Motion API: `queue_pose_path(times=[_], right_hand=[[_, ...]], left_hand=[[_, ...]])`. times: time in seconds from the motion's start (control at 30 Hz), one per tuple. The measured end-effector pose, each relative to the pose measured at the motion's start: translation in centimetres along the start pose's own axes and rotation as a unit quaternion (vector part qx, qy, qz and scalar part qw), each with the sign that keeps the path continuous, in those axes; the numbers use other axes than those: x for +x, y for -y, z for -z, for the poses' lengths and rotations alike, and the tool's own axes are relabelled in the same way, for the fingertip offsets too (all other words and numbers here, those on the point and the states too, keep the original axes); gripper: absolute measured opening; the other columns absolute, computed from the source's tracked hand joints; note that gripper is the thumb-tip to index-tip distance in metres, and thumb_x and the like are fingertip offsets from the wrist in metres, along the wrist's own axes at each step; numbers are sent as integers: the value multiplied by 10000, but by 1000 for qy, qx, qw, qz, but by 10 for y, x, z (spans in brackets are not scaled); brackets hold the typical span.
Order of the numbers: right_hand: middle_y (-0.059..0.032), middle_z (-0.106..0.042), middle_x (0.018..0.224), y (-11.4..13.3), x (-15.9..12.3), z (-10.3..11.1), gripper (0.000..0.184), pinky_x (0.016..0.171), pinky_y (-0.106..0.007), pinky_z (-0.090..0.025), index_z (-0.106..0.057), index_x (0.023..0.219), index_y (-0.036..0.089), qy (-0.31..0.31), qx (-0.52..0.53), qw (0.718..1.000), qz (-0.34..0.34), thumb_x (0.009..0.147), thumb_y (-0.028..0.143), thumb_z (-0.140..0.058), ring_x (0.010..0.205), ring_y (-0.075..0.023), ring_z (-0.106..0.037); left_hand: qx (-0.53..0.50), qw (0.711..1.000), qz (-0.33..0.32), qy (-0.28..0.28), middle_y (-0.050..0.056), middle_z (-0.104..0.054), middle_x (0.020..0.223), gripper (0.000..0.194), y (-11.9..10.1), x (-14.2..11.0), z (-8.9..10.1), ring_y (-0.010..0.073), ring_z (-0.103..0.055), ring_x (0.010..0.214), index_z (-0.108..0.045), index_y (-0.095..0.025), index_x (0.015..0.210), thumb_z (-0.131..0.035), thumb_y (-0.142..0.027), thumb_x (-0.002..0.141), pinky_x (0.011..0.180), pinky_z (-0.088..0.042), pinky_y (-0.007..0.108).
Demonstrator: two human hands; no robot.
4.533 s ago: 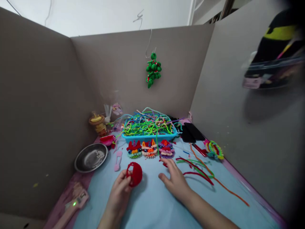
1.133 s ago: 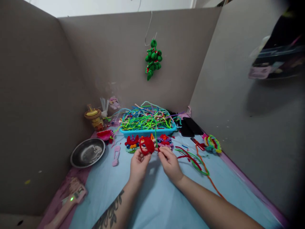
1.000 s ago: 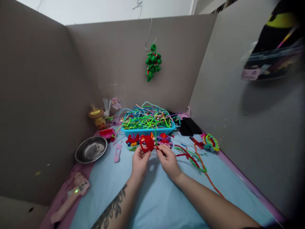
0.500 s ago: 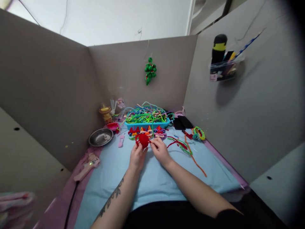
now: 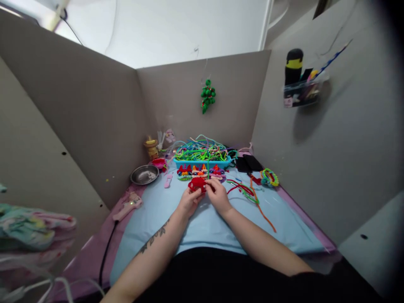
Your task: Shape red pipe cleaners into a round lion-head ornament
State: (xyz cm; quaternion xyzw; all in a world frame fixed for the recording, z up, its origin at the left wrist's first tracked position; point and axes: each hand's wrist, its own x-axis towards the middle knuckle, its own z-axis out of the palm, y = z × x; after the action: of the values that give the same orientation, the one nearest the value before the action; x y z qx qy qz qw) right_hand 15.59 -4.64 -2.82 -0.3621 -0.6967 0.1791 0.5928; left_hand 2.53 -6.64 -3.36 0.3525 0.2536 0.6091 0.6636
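Note:
A small red pipe-cleaner piece sits between both my hands above the light blue mat. My left hand grips its left side with closed fingers. Closed fingers of my right hand pinch its right side. Just behind it stands a row of finished colourful pipe-cleaner figures. Behind those is a blue basket heaped with pipe cleaners in many colours.
A metal bowl and a pink glue gun with a black cord lie left. Loose red, green and orange pipe cleaners lie right, beside a coiled bundle and black phones. Cardboard walls enclose the desk; a green ornament hangs behind.
My right hand left the mat and joined my left hand on the red piece, which was lifted toward the figures. The view has since pulled back and shows more of my arms.

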Motion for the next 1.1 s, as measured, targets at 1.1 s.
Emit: queue_pose_path(times=[1.1], right_hand=[[-47,-539,827,3,-2,-7,117,741,-307,-429,-545,824,197,49,-83,995,26,835,126,-452,811,-184,-522]], left_hand=[[-24,998,0,-55,37,-689,850,312,-9,7,2,116,-633,739,-638,-143,916,-764,-191,634,706,-501,219]])
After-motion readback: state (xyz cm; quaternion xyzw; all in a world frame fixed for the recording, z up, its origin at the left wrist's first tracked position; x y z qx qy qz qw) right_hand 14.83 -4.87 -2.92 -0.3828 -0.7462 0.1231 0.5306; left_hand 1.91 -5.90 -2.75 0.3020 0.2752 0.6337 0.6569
